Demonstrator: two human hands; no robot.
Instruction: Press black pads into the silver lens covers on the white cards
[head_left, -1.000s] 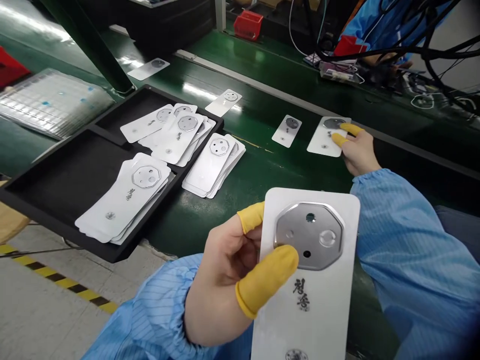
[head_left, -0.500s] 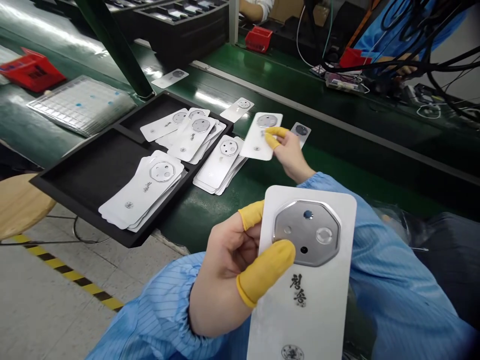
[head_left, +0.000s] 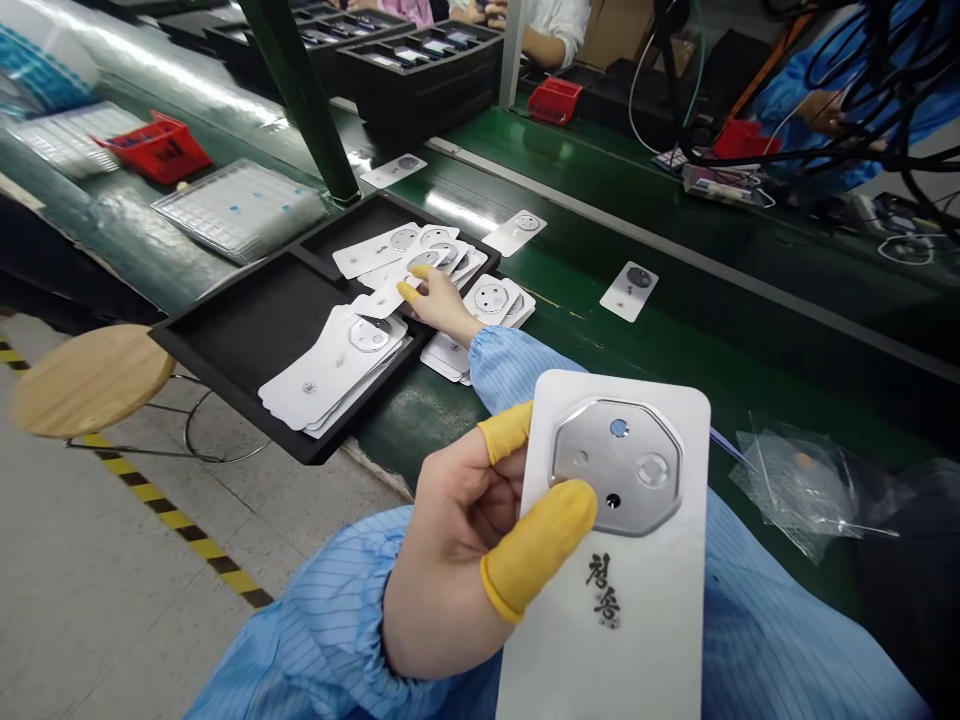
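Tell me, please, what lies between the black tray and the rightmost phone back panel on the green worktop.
The head view shows a stack of panels beside the tray, partly behind the right sleeve, then the green worktop.

The panel is white, the finger cots yellow, the sleeve striped blue.

The single view looks from the wearer's head, facing forward and steeply down across the green workbench. Nearest the lens, at lower centre, stands the left hand with a white phone back panel, cropped by the bottom edge. The right hand and black tray lie at middle range. Tiled floor fills lower left; stacked black trays stand far off, near the top edge.
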